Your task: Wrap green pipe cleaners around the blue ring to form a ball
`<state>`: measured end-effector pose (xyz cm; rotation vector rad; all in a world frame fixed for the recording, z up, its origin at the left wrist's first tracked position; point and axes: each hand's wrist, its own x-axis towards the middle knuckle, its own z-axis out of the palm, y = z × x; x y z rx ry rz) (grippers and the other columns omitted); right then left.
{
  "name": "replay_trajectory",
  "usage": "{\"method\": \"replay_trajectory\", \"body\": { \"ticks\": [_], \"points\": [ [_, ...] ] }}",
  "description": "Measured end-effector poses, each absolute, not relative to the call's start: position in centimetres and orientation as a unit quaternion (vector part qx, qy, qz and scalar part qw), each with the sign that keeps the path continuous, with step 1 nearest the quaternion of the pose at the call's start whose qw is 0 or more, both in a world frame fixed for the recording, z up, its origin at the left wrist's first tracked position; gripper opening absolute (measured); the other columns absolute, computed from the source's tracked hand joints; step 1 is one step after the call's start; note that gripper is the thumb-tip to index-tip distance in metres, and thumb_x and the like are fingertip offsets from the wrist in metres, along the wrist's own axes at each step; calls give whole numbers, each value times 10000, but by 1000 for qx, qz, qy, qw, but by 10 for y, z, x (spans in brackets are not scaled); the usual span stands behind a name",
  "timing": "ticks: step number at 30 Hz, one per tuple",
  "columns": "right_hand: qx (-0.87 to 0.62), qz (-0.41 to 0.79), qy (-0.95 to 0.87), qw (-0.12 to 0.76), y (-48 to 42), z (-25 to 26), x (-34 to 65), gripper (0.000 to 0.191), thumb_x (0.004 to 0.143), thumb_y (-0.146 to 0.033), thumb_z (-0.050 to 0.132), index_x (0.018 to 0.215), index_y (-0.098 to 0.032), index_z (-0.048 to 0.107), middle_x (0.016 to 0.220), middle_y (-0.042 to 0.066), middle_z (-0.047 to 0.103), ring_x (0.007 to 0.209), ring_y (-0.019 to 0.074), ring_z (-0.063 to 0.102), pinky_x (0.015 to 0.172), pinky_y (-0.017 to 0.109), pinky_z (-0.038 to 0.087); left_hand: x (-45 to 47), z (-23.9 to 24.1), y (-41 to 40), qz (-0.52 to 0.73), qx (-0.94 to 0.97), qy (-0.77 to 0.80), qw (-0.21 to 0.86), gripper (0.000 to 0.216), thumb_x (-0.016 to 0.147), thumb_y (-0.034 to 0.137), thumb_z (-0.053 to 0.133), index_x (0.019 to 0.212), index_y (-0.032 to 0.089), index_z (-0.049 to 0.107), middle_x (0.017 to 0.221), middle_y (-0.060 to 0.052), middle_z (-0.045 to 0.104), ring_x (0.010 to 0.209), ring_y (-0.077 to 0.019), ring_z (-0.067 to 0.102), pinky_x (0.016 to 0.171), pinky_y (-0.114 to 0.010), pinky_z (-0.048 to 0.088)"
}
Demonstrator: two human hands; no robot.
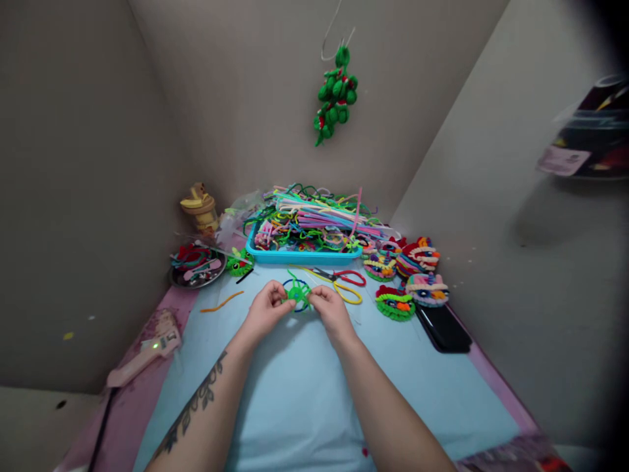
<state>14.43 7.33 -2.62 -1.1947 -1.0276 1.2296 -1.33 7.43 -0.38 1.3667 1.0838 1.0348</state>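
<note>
Between my hands, above the blue table cover, is a bright green pipe cleaner piece (pixel 297 294) with spoke-like strands and a dark blue ring around it. My left hand (pixel 270 305) pinches its left side, the thumb lying against the green middle. On the other side my right hand (pixel 329 309) pinches the piece's right edge between thumb and fingers. Just beyond the hands lie scissors (pixel 350 288) with red and yellow handles. An orange pipe cleaner (pixel 222 302) rests on the cover to the left.
A blue tray (pixel 304 257) heaped with pipe cleaners (pixel 324 213) stands at the back. Finished fuzzy pieces (pixel 394 303) and a black phone (pixel 445 329) are on the right. At left are a metal dish (pixel 199 282) and a pink glue gun (pixel 147 357). Green ornaments (pixel 337 95) hang behind.
</note>
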Motion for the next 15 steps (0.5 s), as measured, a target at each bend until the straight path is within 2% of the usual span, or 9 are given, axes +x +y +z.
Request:
{"method": "replay_trajectory", "body": {
  "ticks": [4,9,15],
  "points": [
    [-490,446,-464,588,72,-26,144,132,719,-305,567,703,-179,531,584,-45,468,530,93,405,513,214,319,-13,-4,75,423,559,473,533,301,639,306,671,723,195,404,531,88,431,443,-56,355,452,-174,233],
    [-505,352,-508,602,69,-26,142,86,747,-268,537,743,-184,554,681,-11,535,636,122,479,603,236,387,-13,-6,74,409,573,471,531,290,647,288,663,735,192,404,543,82,455,456,-59,380,464,-174,249],
    [-461,454,-430,629,70,-25,137,132,741,-308,555,771,-184,521,622,-26,530,568,111,499,541,221,391,-12,-6,74,407,571,466,540,289,650,282,661,731,193,398,517,93,412,438,-55,338,443,-172,221]
  ]
}}
